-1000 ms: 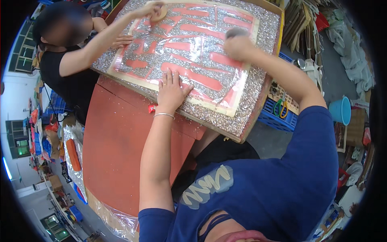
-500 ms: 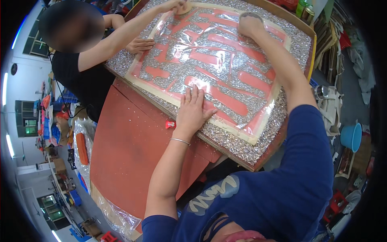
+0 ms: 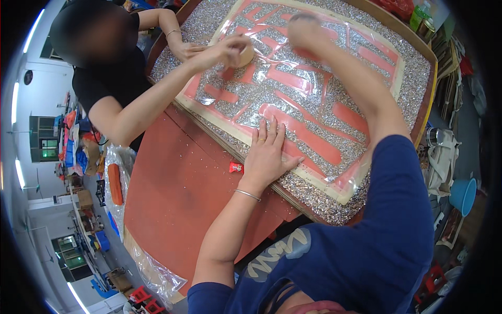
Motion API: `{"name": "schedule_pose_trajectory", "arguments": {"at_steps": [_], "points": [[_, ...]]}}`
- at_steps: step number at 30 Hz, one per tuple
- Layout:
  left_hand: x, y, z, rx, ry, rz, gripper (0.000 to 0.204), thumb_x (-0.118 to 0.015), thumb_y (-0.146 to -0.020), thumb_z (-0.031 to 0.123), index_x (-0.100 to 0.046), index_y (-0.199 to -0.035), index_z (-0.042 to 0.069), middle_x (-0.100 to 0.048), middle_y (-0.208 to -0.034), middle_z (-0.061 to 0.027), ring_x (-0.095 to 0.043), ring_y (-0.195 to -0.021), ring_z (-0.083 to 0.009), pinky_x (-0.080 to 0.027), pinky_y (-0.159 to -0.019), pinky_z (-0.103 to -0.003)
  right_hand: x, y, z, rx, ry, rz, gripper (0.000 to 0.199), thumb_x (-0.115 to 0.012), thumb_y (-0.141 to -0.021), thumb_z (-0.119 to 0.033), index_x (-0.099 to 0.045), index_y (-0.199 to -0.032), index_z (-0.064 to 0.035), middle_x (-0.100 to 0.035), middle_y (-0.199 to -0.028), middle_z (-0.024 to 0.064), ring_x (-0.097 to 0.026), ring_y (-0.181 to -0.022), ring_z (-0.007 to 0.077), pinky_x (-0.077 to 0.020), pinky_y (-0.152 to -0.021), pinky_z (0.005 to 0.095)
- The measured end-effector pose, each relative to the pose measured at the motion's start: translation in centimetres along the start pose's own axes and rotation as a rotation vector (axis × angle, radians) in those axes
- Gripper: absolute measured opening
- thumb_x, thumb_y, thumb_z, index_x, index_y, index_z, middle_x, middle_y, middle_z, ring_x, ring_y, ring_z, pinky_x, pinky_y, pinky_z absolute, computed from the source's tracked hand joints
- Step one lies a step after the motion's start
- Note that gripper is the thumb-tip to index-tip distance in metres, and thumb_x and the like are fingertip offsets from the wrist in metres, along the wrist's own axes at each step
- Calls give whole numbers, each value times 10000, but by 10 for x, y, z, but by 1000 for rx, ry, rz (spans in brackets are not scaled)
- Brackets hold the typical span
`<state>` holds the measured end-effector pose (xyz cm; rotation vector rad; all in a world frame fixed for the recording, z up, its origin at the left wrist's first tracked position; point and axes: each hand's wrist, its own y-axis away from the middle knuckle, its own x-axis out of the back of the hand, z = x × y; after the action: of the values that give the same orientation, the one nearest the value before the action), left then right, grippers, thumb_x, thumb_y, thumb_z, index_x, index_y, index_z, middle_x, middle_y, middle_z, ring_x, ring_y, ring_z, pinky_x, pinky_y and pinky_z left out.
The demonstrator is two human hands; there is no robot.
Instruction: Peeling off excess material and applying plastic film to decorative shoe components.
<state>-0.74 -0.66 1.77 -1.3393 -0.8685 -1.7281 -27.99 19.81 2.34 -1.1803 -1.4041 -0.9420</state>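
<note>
A large board [image 3: 334, 201] covered in silver glitter lies tilted on a red table [image 3: 172, 193]. On it rests a cream sheet with big red shapes under clear film [image 3: 308, 99]. My left hand [image 3: 267, 154] presses flat on the sheet's near edge, fingers together, a ring and a thin bracelet showing. My right hand [image 3: 305, 29] reaches to the far part of the sheet, blurred, fingers curled on something I cannot make out. A co-worker in black leans in from the left, one hand [image 3: 230, 49] holding a round tan object [image 3: 246, 55] on the film.
A small red packet [image 3: 236, 167] lies on the table by my left wrist. Clear plastic wrap hangs off the table's left edge [image 3: 151, 272]. A blue bucket [image 3: 463, 194] and white bag [image 3: 442, 157] stand on the floor at right. Bottles [image 3: 422, 18] sit beyond the board.
The view has shifted so the board sits further right and nearer. My left hand stays flat on the sheet edge. The co-worker's hand with the round object has moved inward over the film.
</note>
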Motion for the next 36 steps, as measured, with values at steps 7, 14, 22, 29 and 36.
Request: {"name": "schedule_pose_trajectory", "arguments": {"at_steps": [7, 14, 22, 29, 36], "points": [[2, 3, -4, 23, 21, 20, 882, -597, -781, 594, -386, -1376, -23, -315, -1455, -253, -262, -1363, -425, -227, -1112, -492, -12, 124, -103, 470, -52, -203, 236, -546, -713, -156, -690, -763, 23, -676, -842, 223, -673, -818, 346, -524, -771, 453], [-4, -2, 6, -9, 32, 74, 844, -654, -773, 537, -418, -1336, -47, -350, -1431, -256, -303, -1340, -431, -284, -1100, -455, -4, 23, 4, 16, 24, 109, 266, -576, -809, -220, -671, -948, -14, -692, -882, 158, -680, -814, 292, -531, -679, 399], [-6, 4, -4, -45, -17, 95, 931, -628, -779, 570, -368, -1314, -146, -324, -1383, -370, -295, -1332, -457, -280, -1100, -456, -12, 102, -145, 365, -114, -127, 220, -554, -742, -145, -716, -827, -22, -695, -820, 182, -698, -774, 298, -556, -669, 385], [3, -4, 5, -46, 20, 0, 960, -560, -806, 608, -303, -1373, -122, -264, -1449, -317, -241, -1375, -403, -231, -1129, -433, -13, 124, -140, 448, -64, -139, 179, -598, -735, -165, -711, -793, -38, -691, -795, 180, -699, -757, 275, -554, -656, 406], [-8, 6, -6, -1, -38, 58, 967, -614, -791, 593, -300, -1375, -111, -283, -1444, -311, -267, -1366, -404, -268, -1111, -425, 14, 89, 29, -7, 99, -114, 235, -571, -796, -225, -713, -873, -54, -690, -892, 179, -675, -849, 319, -528, -719, 440]]}}
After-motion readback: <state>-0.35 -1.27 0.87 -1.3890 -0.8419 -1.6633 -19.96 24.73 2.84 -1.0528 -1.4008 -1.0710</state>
